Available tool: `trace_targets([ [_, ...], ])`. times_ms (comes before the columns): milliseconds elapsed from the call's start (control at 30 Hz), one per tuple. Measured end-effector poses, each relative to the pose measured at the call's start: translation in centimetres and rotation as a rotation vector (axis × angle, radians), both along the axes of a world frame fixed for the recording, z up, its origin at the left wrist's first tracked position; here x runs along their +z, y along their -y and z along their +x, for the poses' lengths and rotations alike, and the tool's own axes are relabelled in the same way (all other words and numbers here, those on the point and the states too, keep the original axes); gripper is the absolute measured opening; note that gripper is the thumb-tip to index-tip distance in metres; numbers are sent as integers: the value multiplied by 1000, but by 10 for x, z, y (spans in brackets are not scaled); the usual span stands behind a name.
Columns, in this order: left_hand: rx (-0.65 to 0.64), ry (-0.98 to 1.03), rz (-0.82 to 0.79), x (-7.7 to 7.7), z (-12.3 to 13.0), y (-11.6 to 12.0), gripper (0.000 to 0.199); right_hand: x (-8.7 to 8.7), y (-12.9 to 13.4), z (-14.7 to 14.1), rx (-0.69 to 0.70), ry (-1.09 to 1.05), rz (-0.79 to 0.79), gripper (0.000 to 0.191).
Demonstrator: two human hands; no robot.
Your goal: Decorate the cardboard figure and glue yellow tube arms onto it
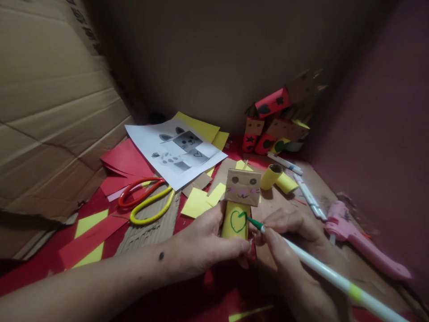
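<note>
Yellow paper wraps the tube body of the figure [243, 188], its flat cardboard head drawn with eyes and whiskers; the left hand's [209, 241] grip is clamped on that body. Right of the figure, the right hand's [298, 255] grip is closed on a slim, smooth marker [315, 261], green tip at the heart outline [238, 222]. Left of the figure lie loop-handled scissors [146, 201]; beyond, a printed sheet [177, 154].

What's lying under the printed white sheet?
Yellow paper sticks out past the printed white sheet's far edge, red paper past its left. Two looped handles reach its near corner; what lies beyond there, and under the middle, is covered.
</note>
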State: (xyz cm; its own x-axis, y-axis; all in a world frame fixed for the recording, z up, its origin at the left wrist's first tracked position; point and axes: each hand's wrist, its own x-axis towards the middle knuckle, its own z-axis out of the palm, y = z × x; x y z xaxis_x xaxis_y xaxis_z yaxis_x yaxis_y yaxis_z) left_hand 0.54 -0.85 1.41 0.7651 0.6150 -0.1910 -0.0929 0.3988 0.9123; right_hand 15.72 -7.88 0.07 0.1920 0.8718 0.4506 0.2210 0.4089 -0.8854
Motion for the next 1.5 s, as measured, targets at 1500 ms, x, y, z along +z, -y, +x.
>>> trace_targets([
  [1500,3,14,14,0,-1,0,30,1,-2,1,-20,111,77,21],
])
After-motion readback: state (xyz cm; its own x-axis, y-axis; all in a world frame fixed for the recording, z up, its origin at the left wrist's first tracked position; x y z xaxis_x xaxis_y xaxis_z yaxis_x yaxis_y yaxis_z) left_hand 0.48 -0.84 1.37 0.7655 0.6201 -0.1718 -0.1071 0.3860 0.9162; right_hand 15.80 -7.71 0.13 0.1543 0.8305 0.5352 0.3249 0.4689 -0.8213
